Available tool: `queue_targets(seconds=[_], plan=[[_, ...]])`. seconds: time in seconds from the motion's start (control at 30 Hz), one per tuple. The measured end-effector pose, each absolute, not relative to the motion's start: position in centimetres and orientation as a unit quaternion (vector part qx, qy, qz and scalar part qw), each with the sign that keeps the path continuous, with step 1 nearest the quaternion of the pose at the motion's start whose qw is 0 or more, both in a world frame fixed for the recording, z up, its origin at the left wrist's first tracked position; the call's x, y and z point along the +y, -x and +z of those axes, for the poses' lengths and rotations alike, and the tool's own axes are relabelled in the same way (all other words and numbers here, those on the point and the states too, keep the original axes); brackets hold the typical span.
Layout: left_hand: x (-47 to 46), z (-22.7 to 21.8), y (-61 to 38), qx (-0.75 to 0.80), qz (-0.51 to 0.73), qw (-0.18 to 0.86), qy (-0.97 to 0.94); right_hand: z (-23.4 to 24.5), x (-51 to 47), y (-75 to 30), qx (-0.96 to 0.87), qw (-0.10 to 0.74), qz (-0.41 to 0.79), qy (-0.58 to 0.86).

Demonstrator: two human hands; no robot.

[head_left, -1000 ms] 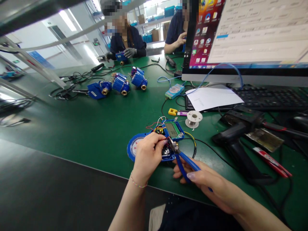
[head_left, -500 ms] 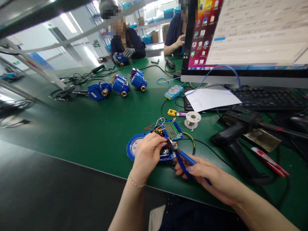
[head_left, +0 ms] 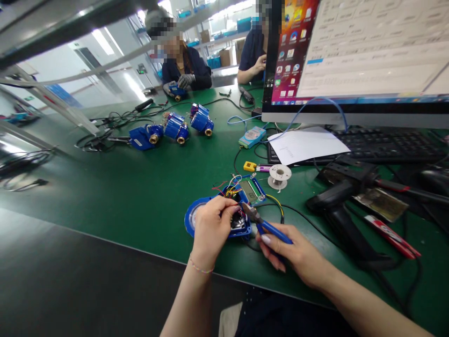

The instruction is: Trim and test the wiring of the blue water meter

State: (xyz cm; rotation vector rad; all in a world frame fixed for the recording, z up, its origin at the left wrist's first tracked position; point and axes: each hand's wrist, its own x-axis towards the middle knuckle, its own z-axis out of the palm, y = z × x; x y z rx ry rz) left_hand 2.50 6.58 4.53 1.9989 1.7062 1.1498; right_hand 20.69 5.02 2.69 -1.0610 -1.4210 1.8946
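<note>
An opened blue water meter (head_left: 190,216) lies on the green table near its front edge. Beside its open casing is a small circuit board with a display (head_left: 249,191), and thin colored wires (head_left: 231,189) run between the two. My left hand (head_left: 214,220) rests over the meter, thumb and forefinger pinched on a thin wire whose end is mostly hidden. In my right hand (head_left: 291,248) are blue-handled cutting pliers (head_left: 271,229). Their jaws are close to my left fingertips, above the casing. Whether the jaws touch the wire I cannot tell.
A solder wire spool (head_left: 279,177) stands behind the display. To the right lie a barcode scanner (head_left: 342,224), a keyboard (head_left: 386,147) and paper (head_left: 308,144) below a monitor (head_left: 351,51). More blue meters (head_left: 175,127) sit at the back left; two people work across the table.
My right hand has shifted its grip on the pliers, with the fingers now higher along the handles. The left hand keeps its pinch over the meter, and the view has tilted slightly.
</note>
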Motion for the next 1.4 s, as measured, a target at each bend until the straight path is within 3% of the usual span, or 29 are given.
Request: queue_targets(seconds=[0.1, 0.27, 0.43, 0.53, 0.77, 1.17, 1.4], plan=[[6.8, 4.6, -2.3, 0.613, 0.410, 0.171, -0.653, 2.0, 4.8, -22.9, -0.530, 0.324, 0.656, 0.430], [7.3, 4.5, -2.0, 0.582, 0.503, 0.276, -0.576, -1.6, 5.4, -26.4, -0.640, 0.267, 0.304, 0.653], [7.6, 4.1, -1.5, 0.527, 0.624, 0.308, -0.487, -1.6, 5.6, -24.5, -0.745, 0.356, 0.119, 0.551], [7.9, 4.1, -1.2, 0.445, 0.716, 0.363, -0.397, 0.6, 6.0, -22.2, -0.768, 0.394, 0.130, 0.488], [8.1, 4.3, -0.4, 0.317, 0.814, 0.392, -0.288, 2.9, 8.3, -19.0, -0.761, 0.351, 0.276, 0.471], [8.1, 4.9, 0.5, 0.269, 0.806, 0.503, -0.156, 2.6, 8.8, -16.7, -0.801, 0.397, 0.196, 0.404], [7.7, 4.5, 0.5, 0.324, 0.772, 0.481, -0.261, 3.6, 10.7, -16.9, -0.716, 0.401, 0.352, 0.450]])
